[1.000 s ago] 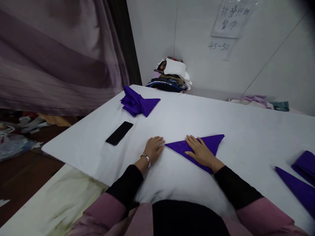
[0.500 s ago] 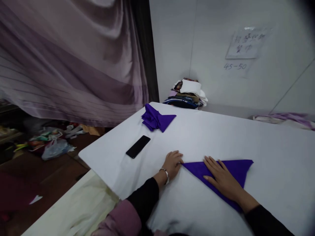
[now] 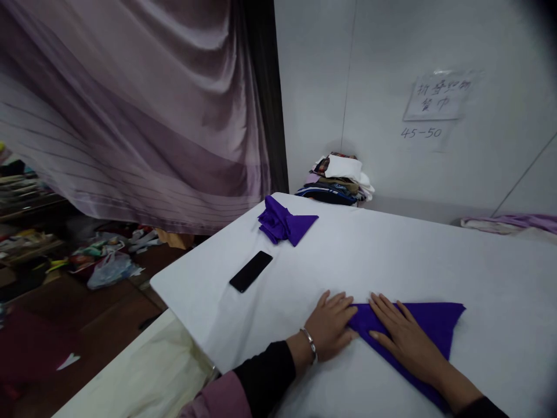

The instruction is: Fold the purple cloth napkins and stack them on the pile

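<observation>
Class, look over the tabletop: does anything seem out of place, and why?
Perhaps the black phone: it lies on the white table near the gathered purple cloth, a device beside fabric. Nothing there looks spilled.

The single view comes from a camera worn on the person's head, looking forward and down across the white table [image 3: 391,255] toward the pale wall [image 3: 317,75] on the far side. It sits fairly close above the left hand [image 3: 331,325] and the right hand [image 3: 404,339], both near and right of centre, so it faces somewhat left of them, wide enough to include the curtain [image 3: 174,116] and brown floor [image 3: 115,305] at left.
</observation>
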The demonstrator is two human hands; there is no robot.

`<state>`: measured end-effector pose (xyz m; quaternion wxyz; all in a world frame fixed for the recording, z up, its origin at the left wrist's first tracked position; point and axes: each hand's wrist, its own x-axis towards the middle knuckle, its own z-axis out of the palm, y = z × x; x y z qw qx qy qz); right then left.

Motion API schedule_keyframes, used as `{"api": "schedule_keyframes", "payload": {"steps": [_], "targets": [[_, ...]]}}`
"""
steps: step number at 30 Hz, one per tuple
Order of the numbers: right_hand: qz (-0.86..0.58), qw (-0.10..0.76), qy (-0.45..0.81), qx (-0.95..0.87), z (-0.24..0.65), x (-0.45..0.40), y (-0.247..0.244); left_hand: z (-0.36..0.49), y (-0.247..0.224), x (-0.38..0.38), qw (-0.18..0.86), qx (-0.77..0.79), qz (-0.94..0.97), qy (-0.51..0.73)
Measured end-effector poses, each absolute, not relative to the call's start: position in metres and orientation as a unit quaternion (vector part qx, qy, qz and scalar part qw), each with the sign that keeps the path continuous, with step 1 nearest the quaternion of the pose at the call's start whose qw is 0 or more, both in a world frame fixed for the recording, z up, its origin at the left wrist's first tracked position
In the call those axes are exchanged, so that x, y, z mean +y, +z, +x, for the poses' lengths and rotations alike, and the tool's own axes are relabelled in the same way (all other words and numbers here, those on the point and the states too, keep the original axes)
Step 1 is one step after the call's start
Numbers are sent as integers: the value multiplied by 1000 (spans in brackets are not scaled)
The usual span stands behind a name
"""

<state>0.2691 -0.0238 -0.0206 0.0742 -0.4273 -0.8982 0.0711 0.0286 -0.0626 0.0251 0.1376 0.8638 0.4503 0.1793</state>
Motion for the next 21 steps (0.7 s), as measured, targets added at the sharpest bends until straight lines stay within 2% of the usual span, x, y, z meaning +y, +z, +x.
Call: {"api": "schedule_keyframes", "payload": {"steps": [4, 14, 21], "targets": [[-424, 91, 78, -898, 269, -23, -24, 37, 22, -70, 152, 429, 883, 116], [-424, 104, 119, -892, 268, -24, -17, 13, 11, -71, 186, 482, 853, 76], [-428, 95, 133, -889, 266, -25, -10, 5, 19, -65, 144, 582, 798, 71]]}}
